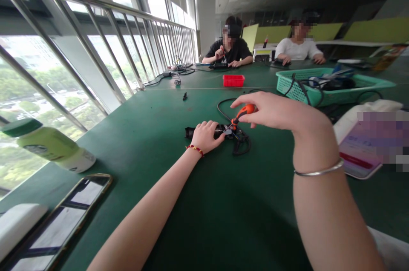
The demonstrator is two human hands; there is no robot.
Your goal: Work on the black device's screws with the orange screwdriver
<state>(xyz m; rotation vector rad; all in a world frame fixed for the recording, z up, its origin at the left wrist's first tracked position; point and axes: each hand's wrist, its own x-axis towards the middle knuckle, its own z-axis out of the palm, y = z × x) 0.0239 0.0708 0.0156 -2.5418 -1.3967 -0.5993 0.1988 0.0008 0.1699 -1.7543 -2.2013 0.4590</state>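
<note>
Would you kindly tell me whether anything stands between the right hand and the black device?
Only the orange-handled screwdriver, held in the right hand and angled down toward the black device. Nothing else visible blocks it; the left hand covers the device's middle.

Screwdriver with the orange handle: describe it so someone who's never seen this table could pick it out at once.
On the big green table, find the black device under the person's left hand. Just right of that hand in the view, the right hand holds the screwdriver at a slant. Its orange handle with dark patches sets it apart from the black device beneath.
</note>
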